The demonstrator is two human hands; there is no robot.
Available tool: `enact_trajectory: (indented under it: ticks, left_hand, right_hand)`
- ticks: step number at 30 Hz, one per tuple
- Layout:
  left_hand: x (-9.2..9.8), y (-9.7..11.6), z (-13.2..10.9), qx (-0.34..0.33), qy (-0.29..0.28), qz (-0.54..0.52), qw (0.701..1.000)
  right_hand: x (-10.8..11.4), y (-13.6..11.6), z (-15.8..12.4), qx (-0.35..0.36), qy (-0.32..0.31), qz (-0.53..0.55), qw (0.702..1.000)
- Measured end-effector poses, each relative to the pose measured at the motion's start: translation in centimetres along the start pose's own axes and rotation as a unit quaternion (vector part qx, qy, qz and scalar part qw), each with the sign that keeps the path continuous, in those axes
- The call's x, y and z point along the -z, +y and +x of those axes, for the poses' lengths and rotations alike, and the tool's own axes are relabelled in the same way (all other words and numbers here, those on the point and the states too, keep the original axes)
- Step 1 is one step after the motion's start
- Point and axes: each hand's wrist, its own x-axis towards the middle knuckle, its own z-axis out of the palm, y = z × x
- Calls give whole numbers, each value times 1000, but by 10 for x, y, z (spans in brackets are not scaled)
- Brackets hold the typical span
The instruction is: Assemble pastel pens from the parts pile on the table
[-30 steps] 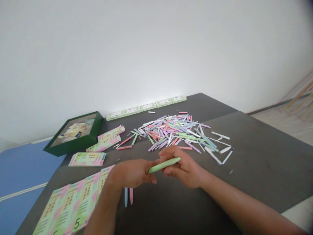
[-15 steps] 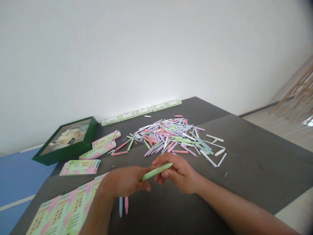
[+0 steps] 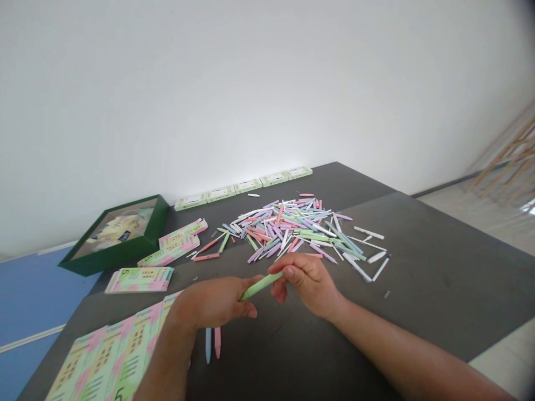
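Note:
A light green pen [image 3: 261,286] is held slantwise between both hands over the dark table. My left hand [image 3: 223,301] grips its lower end between thumb and fingers. My right hand [image 3: 307,281] pinches the upper end, hiding the tip. A blue pen [image 3: 208,345] and a pink pen [image 3: 217,342] lie side by side below my left hand, their upper parts covered by it. Beyond the hands spreads a heap of pastel pens and white sticks [image 3: 288,228]. Printed flat cartons [image 3: 125,351] lie under and beside my left forearm.
A green open box [image 3: 137,245] with plastic-wrapped contents stands at the left. Several small light green boxes [image 3: 220,193] line the wall. More printed cartons [image 3: 140,279] lie before the green box. Loose white pen parts [image 3: 376,257] lie right of the heap.
My right hand has closed its thumb and fingers over the green pen's upper tip, which showed before. My left hand keeps its grip. The view has shifted slightly.

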Motion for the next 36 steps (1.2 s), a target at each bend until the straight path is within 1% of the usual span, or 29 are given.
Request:
enact_trajectory:
  ticks: [3,5,7,9,11,13,15,16,18,24,27,31,36]
  left_hand:
    - [0,1,4,-11,4,-4,1000]
    - [1,2,11,-16,-4,-14,1000]
    - [1,1,17,-35,-10,-29,999]
    - [1,-4,20,-70,-4,-46,996]
    - [0,-13,19,-95,15,-53,994]
    - [-3,-24,15,-74,38,-46,995]
    - [-6,-33,12,-42,29,-45,998]
    - [-8,-36,11,-40,16,-44,998]
    - [-10,-39,11,-53,10,-39,998]
    - [-10,-35,15,-49,14,-15,999]
    - [-11,-37,15,-50,18,-24,998]
    - [-12,-38,16,-71,22,-36,997]
    - [-9,-37,14,-75,9,-37,996]
  right_hand:
    - [-5,8,-1,-10,-42,35,998]
    - [-9,16,-1,-19,-49,48,997]
    - [-12,25,1,-31,-23,76,996]
    - [-11,34,5,-50,26,125,991]
    - [-6,40,10,-71,81,165,980]
    - [2,42,15,-88,127,190,970]
    - [10,41,19,-103,142,210,962]
    - [13,40,20,-109,139,218,960]
    - [15,37,19,-113,126,229,959]
    - [9,29,15,-92,96,223,966]
    - [11,28,16,-76,97,212,969]
    - [14,26,17,-64,100,188,975]
    - [7,26,16,-69,96,180,977]
